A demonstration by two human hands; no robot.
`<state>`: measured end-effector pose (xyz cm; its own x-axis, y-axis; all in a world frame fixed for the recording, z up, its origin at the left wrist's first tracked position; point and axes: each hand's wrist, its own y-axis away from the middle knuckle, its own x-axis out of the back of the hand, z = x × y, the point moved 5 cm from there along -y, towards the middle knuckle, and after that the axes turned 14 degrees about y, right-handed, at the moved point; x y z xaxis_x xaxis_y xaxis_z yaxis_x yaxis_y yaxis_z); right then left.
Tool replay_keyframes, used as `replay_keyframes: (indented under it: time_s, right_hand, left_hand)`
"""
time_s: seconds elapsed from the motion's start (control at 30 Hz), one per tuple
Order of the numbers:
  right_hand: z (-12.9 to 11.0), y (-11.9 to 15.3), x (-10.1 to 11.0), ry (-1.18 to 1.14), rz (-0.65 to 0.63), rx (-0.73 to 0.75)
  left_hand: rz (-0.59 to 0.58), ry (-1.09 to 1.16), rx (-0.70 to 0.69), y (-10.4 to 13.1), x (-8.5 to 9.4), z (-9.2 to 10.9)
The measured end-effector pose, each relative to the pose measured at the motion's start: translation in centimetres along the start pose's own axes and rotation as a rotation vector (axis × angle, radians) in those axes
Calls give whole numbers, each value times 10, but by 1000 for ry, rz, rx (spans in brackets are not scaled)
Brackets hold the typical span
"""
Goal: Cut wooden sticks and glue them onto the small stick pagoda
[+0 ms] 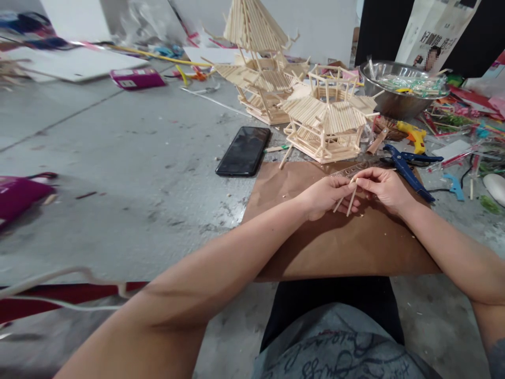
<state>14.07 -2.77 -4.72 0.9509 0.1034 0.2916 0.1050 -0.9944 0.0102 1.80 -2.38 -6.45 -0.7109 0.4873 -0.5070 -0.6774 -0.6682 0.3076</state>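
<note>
The sticks at centre right are pale cream, like the stick models at upper centre, whose roofs look finely striped. The paper is plain brown, the bench grey with dark flecks. Right: blue pliers, yellow glue gun. Upper left: magenta box. Bottom: grey shirt, dark lettering.

A craft workshop: yellow glue gun, pliers and 2 stick-built pavilions on a grey table.
</note>
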Motion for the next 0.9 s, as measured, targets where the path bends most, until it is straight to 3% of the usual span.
replay_keyframes:
  time_s: [0.23, 0.47, 0.63, 0.73, 0.9]
  right_hand:
    - [5, -1, -3, -106, -28, -65]
    - [4, 1, -4, -60, -87, -15]
    - [-3, 2, 7, 15, -3, 22]
    - [-17, 1, 21, 68, 73, 66]
    - [-65, -8, 33, 369, 34, 219]
  left_hand:
    - [-68, -70, -10, 4, -7, -1]
    - [-75, -212, -112, 5, -12, 2]
    - [-11, -308, -102, 11, -12, 8]
    - [85, -435, -190, 18, -12, 28]
    - [129, -716, -469, 33, -22, 89]
